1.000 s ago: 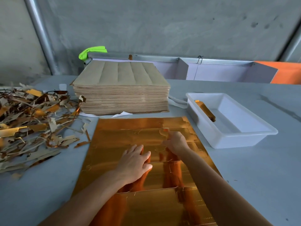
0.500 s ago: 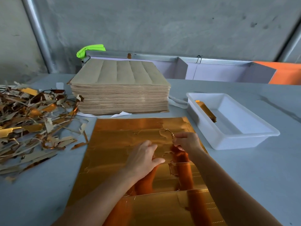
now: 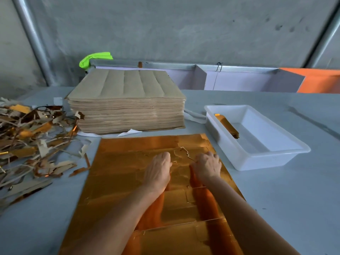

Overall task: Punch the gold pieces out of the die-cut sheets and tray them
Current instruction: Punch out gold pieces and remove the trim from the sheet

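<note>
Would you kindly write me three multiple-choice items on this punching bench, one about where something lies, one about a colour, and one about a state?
1. Where does the scrap pile lie relative to the gold sheet?
A. to its left
B. to its right
C. inside the tray

2. What colour is the tray?
A. orange
B. white
C. green

3. What state is the tray in?
A. brim-full of gold pieces
B. turned upside down
C. mostly bare, with one small stack of gold pieces at its left side

Answers:
1. A, the torn strips are heaped at the table's left edge, beside the sheet.
2. B, its walls and rim are plain white plastic.
3. C, only one short stack leans by the left wall, and the rest of the floor shows bare.

Both the left hand and the right hand rest on the sheet.
</note>
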`<move>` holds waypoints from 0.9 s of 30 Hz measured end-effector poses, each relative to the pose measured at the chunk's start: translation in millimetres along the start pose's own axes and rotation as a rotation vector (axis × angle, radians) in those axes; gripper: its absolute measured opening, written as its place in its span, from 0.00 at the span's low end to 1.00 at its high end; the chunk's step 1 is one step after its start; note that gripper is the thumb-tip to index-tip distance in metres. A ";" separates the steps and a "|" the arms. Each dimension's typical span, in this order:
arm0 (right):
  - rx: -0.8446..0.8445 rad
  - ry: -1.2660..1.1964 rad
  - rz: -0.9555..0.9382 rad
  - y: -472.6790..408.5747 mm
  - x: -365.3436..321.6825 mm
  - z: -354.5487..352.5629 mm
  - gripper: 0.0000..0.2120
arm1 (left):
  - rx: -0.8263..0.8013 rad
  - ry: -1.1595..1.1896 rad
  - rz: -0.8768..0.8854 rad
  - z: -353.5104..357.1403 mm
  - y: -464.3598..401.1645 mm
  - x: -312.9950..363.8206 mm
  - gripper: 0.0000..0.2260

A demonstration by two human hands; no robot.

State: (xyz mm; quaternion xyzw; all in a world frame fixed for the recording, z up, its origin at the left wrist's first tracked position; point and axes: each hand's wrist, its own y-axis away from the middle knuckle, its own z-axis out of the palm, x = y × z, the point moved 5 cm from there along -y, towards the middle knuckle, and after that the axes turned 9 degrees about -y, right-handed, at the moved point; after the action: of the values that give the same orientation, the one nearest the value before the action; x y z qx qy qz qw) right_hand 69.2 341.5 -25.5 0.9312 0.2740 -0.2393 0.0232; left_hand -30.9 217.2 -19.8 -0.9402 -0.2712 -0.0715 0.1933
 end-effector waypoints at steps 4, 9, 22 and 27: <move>-0.032 0.044 0.004 -8.4 -15.7 4.5 0.11 | -0.043 0.093 0.016 -3.8 -14.8 7.9 0.08; -0.191 -0.469 -0.289 8.9 -35.1 3.3 0.07 | -0.280 0.082 0.085 12.1 -35.6 18.8 0.17; -0.019 0.198 0.324 -12.2 37.7 -20.5 0.25 | 0.007 -0.450 -0.540 -81.2 -40.5 -152.8 0.06; 0.037 0.138 0.332 -14.4 36.1 -24.8 0.24 | 0.013 -0.557 -0.753 -96.9 -14.7 -213.1 0.11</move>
State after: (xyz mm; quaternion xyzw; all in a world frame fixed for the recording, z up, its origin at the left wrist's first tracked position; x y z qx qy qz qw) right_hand 99.0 376.1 -18.8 0.9781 0.1131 -0.1728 0.0265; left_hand -221.2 86.9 22.7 -0.7585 -0.6355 0.1203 0.0797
